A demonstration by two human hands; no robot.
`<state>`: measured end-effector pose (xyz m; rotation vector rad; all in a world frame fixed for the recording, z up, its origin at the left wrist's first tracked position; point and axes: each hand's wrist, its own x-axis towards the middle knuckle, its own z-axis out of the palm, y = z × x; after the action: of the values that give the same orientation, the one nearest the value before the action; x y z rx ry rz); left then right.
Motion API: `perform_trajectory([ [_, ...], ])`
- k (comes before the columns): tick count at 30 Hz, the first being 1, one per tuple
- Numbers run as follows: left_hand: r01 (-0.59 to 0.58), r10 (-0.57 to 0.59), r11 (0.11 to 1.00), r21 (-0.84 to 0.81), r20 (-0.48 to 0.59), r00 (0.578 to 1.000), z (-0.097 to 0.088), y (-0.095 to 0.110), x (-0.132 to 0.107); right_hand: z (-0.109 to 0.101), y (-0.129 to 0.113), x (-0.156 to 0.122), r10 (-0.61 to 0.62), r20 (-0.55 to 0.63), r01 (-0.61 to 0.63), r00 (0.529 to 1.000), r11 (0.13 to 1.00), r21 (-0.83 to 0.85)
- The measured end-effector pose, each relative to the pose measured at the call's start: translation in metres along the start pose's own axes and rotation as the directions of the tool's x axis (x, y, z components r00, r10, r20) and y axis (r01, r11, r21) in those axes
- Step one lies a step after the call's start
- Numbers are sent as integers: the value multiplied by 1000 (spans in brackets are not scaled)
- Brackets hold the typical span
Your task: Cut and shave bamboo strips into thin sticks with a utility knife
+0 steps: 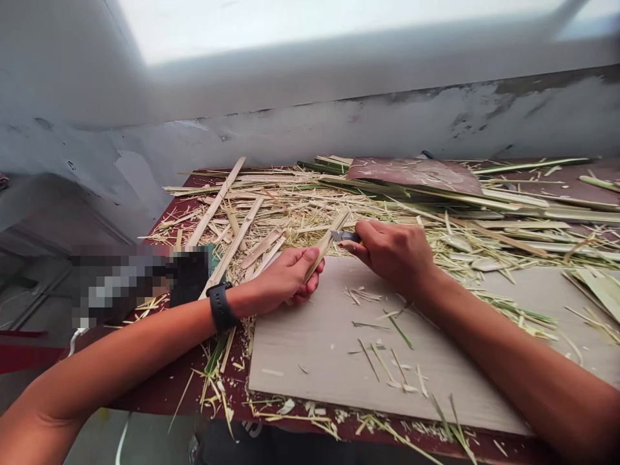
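Observation:
My left hand (290, 274), with a black watch (221, 307) on its wrist, is closed around the lower end of a pale wooden strip (329, 240) that looks like split bamboo. The strip slants up and away to the right. Gripped in my right hand (392, 252) is a utility knife (346, 237), its blade against or very near the strip's right edge. Most of the knife's handle is hidden by my fingers. Both hands are above the left part of a light board (310, 342) strewn with thin shavings.
Shavings and split strips (285, 200) cover the back of the dark red table (165, 394). Longer strips (216, 203) lean at the left beside a dark, partly pixelated object (188, 278). A brown sheet (411, 173) lies on the pile near the wall (339, 123).

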<state>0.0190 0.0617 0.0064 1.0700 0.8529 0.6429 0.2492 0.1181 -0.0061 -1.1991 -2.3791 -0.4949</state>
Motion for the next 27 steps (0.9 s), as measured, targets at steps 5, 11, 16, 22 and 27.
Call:
perform_trajectory([
  [5, -4, 5, 998, 58, -17, 1000, 1, -2, -3, 0, 33, 0, 222, -92, -220, 971, 975, 32],
  [11, -83, 80, 983, 165, 24, 997, 6, -1, -10, -20, 72, -9, 472, -199, -454, 859, 881, 133],
  [16, -57, 58, 994, 96, -7, 998, 7, -1, -5, -8, 36, 0, 311, -127, -274, 942, 930, 244],
  [22, -72, 70, 989, 128, 25, 997, 5, -5, -4, -11, 34, -3, 168, -210, -87, 963, 933, 348],
  [27, -138, 129, 957, 254, 51, 990, 5, -7, -6, -15, 28, -8, 85, -276, 15, 957, 940, 342],
])
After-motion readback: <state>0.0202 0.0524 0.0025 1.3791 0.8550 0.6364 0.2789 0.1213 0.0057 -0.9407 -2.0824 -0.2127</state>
